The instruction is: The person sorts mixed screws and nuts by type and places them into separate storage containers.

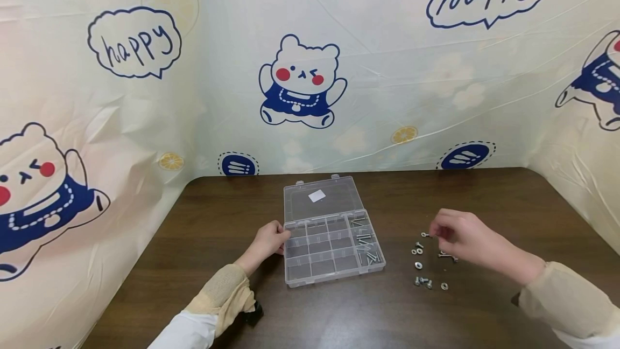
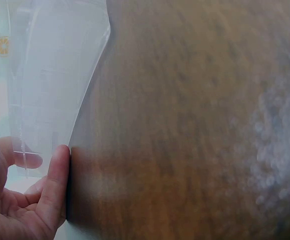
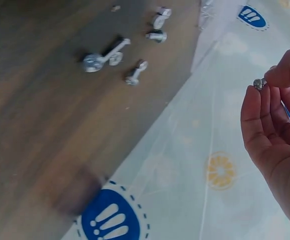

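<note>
Right hand [image 1: 462, 236] pinching small metal fastener [image 3: 258, 84]; loose bolts [image 1: 429, 284] on table [image 1: 479, 316], below and left of it; left hand [image 1: 271, 238] gripping edge of compartment box [image 1: 322, 268] just right of it

An open clear box [image 1: 322, 250] holds screws [image 1: 364, 238].

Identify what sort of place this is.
Likely a makeshift indoor work booth: a brown table, bear-printed sheeting hanging behind and beside it, and an open compartment box with loose screws nearby.
</note>
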Demonstrator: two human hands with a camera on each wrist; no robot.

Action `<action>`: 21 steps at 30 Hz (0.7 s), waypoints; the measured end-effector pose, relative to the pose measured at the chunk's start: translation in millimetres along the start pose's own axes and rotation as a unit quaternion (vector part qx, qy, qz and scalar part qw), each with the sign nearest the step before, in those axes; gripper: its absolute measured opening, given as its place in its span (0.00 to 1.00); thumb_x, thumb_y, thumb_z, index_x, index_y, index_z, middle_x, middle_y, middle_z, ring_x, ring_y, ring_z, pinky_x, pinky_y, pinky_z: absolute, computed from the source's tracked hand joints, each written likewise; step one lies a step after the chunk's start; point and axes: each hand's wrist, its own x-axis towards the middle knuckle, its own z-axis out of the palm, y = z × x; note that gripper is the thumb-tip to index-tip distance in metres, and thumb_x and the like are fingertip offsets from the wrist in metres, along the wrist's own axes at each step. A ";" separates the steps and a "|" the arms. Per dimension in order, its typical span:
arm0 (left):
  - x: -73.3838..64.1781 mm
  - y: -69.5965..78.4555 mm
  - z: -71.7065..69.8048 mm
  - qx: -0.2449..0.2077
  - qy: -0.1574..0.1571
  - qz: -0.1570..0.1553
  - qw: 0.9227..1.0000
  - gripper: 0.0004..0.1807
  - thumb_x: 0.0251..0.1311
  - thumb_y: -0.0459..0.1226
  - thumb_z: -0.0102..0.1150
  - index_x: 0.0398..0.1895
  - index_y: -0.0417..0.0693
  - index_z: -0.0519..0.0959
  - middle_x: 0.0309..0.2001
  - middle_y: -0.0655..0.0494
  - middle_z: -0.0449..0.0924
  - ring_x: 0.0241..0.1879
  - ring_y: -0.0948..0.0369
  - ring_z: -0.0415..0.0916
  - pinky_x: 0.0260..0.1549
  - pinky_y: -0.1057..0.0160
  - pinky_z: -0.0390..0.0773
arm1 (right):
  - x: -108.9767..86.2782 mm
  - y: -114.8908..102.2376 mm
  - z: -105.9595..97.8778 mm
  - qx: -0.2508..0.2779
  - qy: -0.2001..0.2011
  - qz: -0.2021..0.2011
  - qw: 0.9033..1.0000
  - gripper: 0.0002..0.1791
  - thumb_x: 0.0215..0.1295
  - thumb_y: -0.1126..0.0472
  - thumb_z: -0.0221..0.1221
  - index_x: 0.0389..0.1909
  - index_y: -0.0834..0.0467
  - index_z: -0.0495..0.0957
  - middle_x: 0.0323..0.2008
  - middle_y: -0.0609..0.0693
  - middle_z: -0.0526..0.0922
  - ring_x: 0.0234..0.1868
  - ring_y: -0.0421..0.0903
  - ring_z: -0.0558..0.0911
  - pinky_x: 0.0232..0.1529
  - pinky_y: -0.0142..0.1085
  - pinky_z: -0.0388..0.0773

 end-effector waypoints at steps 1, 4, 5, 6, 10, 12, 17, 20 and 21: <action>0.0 0.2 0.0 0.000 0.000 0.000 1.000 0.06 0.51 0.32 0.49 0.21 0.39 0.66 0.16 0.52 0.67 0.14 0.64 0.71 0.15 0.65 0.80 | 2.3 -1.5 -0.1 0.002 0.000 0.002 1.000 0.19 0.34 0.77 0.59 0.24 0.50 0.73 0.25 0.38 0.72 0.25 0.30 0.69 0.22 0.18 0.68; 0.1 0.6 -0.2 0.001 0.000 -0.001 1.000 0.05 0.51 0.32 0.49 0.21 0.40 0.66 0.16 0.52 0.67 0.14 0.64 0.70 0.15 0.66 0.80 | 10.1 -6.1 -0.2 0.006 -0.002 0.006 1.000 0.18 0.36 0.77 0.59 0.25 0.50 0.72 0.25 0.38 0.72 0.25 0.30 0.69 0.22 0.20 0.70; 0.0 0.4 -0.4 0.003 0.000 0.002 1.000 0.05 0.51 0.32 0.49 0.21 0.39 0.66 0.16 0.52 0.67 0.14 0.64 0.70 0.15 0.66 0.80 | 12.8 -7.5 0.1 0.008 -0.004 0.007 1.000 0.18 0.36 0.77 0.59 0.25 0.50 0.72 0.25 0.38 0.72 0.26 0.31 0.69 0.22 0.21 0.71; 0.0 0.4 -0.5 0.003 0.000 0.002 1.000 0.05 0.51 0.32 0.49 0.21 0.39 0.66 0.16 0.52 0.67 0.14 0.64 0.70 0.15 0.66 0.80 | 15.6 -8.9 0.5 0.007 -0.005 0.009 1.000 0.18 0.37 0.76 0.59 0.24 0.50 0.72 0.25 0.38 0.71 0.25 0.31 0.69 0.22 0.21 0.71; -0.1 -0.2 -0.4 0.000 -0.001 0.004 1.000 0.05 0.50 0.31 0.49 0.22 0.39 0.66 0.16 0.52 0.67 0.14 0.64 0.70 0.15 0.65 0.80 | 28.3 -13.9 3.7 0.009 -0.016 0.013 1.000 0.17 0.38 0.76 0.58 0.24 0.51 0.72 0.25 0.39 0.71 0.26 0.31 0.70 0.23 0.24 0.74; 0.3 -0.3 -0.1 -0.002 -0.001 0.002 1.000 0.05 0.50 0.31 0.48 0.22 0.39 0.66 0.16 0.52 0.67 0.14 0.63 0.70 0.16 0.65 0.80 | 35.3 -16.9 5.2 0.011 -0.025 0.019 0.999 0.16 0.39 0.75 0.58 0.25 0.51 0.72 0.26 0.39 0.72 0.27 0.32 0.70 0.23 0.24 0.74; 1.3 -1.7 0.4 0.002 0.002 0.000 1.000 0.05 0.50 0.31 0.48 0.21 0.40 0.66 0.16 0.52 0.66 0.14 0.63 0.70 0.15 0.65 0.80 | 53.3 -25.5 11.3 0.038 -0.060 0.045 0.996 0.12 0.44 0.74 0.58 0.25 0.53 0.74 0.27 0.43 0.74 0.27 0.35 0.71 0.25 0.26 0.76; 1.5 -2.3 -0.2 0.001 0.001 0.002 1.000 0.06 0.50 0.32 0.48 0.21 0.40 0.66 0.15 0.53 0.66 0.14 0.63 0.71 0.15 0.65 0.80 | 63.1 -29.8 17.7 0.055 -0.079 0.045 0.994 0.11 0.45 0.73 0.58 0.25 0.53 0.75 0.27 0.44 0.74 0.26 0.35 0.72 0.24 0.26 0.76; 1.6 -2.1 -0.5 0.000 0.000 -0.001 1.000 0.05 0.50 0.32 0.48 0.21 0.40 0.66 0.15 0.53 0.66 0.14 0.63 0.71 0.15 0.65 0.80 | 66.0 -31.0 20.2 0.060 -0.085 0.041 0.994 0.11 0.45 0.74 0.57 0.25 0.54 0.76 0.27 0.44 0.74 0.26 0.36 0.72 0.23 0.27 0.76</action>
